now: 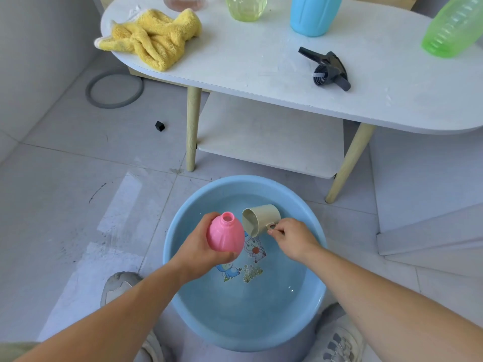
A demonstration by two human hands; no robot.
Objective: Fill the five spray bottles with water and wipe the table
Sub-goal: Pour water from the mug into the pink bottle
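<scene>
Five bottles are in view, all without spray tops. Four stand on a white table [248, 64], cut off by the top edge: a clear pinkish bottle [183, 2], a yellow-green bottle [245, 7], a blue bottle [315, 15] and a green bottle [453, 27]. The fifth, a pink bottle [224, 235], is held over one blue basin [243, 182] of water on the floor.

The left hand [196, 249] wraps around the pink bottle's lower body, thumb across the front, with the open neck pointing up and away. The right hand [294, 237] pinches the handle of one beige cup [261, 219]. The cup is tipped on its side, with its mouth facing the bottle and just beside the neck.

One crumpled yellow cloth [154, 37] lies at the table's left end. One black spray head [328, 69] lies on its side near the blue bottle. On the tiled floor are one grey ring [115, 90] and one small black cube [160, 126].
</scene>
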